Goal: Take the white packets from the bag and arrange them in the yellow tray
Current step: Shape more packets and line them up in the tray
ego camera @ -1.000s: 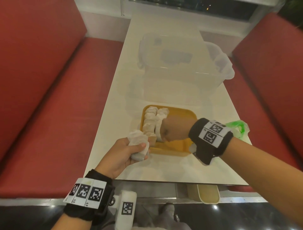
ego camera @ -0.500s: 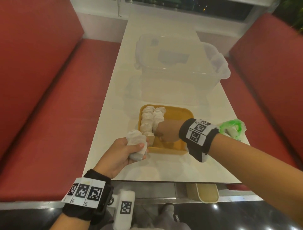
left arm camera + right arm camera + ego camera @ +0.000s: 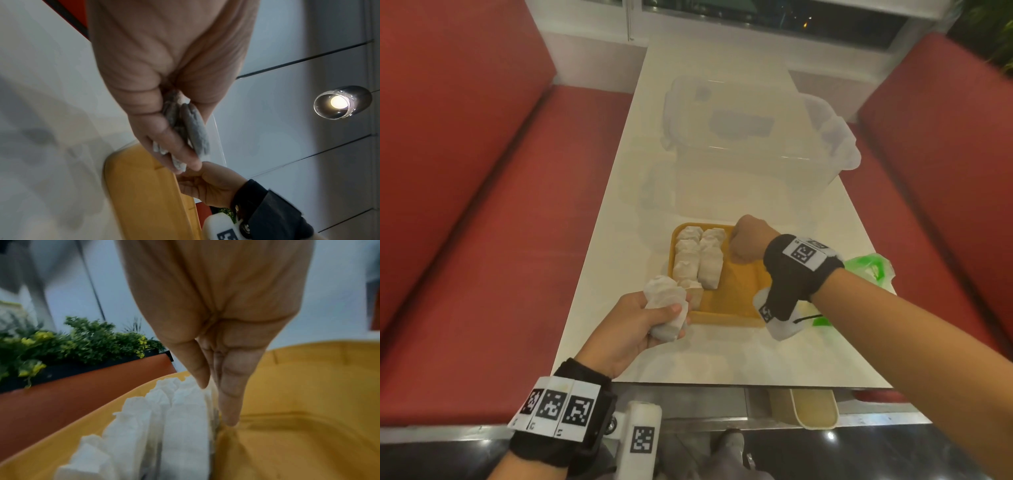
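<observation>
Two rows of white packets (image 3: 698,257) fill the yellow tray's (image 3: 736,294) left side; the left hand (image 3: 633,329) clutches more, while the right hand's (image 3: 748,241) straight fingers (image 3: 230,399) hold nothing.

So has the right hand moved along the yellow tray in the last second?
Yes. The right hand slid from the yellow plastic tray's near end toward its far end.

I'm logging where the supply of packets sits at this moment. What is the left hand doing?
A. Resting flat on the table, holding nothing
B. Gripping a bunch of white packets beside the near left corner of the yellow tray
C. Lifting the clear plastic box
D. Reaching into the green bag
B: the left hand has its fingers curled round a bunch of white packets, just off the near left corner of the yellow tray.
</observation>
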Demonstrator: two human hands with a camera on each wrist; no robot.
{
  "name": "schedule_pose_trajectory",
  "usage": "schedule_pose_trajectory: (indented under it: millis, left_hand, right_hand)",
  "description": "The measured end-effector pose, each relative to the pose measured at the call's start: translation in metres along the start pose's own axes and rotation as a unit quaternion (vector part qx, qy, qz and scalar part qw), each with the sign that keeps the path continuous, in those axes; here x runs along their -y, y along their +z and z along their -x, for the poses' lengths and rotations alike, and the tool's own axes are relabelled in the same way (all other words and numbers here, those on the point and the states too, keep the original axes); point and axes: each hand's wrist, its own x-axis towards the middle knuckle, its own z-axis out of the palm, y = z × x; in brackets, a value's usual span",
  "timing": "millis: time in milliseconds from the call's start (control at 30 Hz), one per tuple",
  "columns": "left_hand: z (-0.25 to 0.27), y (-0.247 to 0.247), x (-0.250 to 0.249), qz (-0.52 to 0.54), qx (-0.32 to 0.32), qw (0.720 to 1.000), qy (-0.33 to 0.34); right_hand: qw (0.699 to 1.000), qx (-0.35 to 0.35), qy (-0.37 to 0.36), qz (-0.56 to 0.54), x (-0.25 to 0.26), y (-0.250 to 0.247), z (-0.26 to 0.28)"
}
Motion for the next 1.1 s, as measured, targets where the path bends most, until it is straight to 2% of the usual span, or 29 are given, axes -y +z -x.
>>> schedule_pose_trajectory:
  millis: [67, 133, 167, 200, 300, 467, 633, 767, 933, 1100]
  left_hand:
    - [0.0, -0.001, 0.0, -0.001, 0.001, 1.0, 0.0]
    - [-0.001, -0.001, 0.0, 0.0, -0.002, 1.0, -0.001]
    - [-0.001, -0.001, 0.0, 0.001, -0.003, 1.0, -0.002]
    - [-0.001, -0.001, 0.0, 0.001, -0.003, 1.0, -0.002]
    - [-0.002, -0.001, 0.0, 0.0, 0.002, 1.0, -0.001]
    - [-0.001, -0.001, 0.0, -0.002, 0.007, 1.0, 0.0]
    - [-0.002, -0.001, -0.001, -0.001, 0.005, 1.0, -0.003]
    - [-0.002, -0.001, 0.0, 0.0, 0.003, 1.0, -0.001]
    - [-0.003, -0.002, -0.001, -0.001, 0.004, 1.0, -0.002]
    - [-0.003, -0.002, -0.001, 0.003, 0.002, 1.0, -0.003]
  right_hand:
    - [0.999, 0.033, 0.005, -0.039, 0.005, 0.007, -0.002]
    - [0.999, 0.042, -0.024, 0.025, 0.006, 0.01, -0.007]
    - [0.999, 0.037, -0.023, 0.013, 0.007, 0.011, -0.005]
    - [0.998, 0.021, -0.005, -0.066, 0.009, 0.01, -0.004]
    - [0.989, -0.059, 0.015, -0.132, 0.005, 0.005, -0.005]
    - [0.984, -0.037, -0.008, -0.176, 0.008, 0.004, -0.002]
    - [0.986, -0.014, -0.029, -0.163, 0.013, 0.006, -0.004]
    - [0.992, -0.02, -0.056, -0.11, 0.014, 0.005, -0.008]
    - [0.994, -0.034, -0.087, 0.061, 0.018, 0.005, -0.011]
    - [0.986, -0.071, -0.087, 0.125, 0.021, 0.002, -0.012]
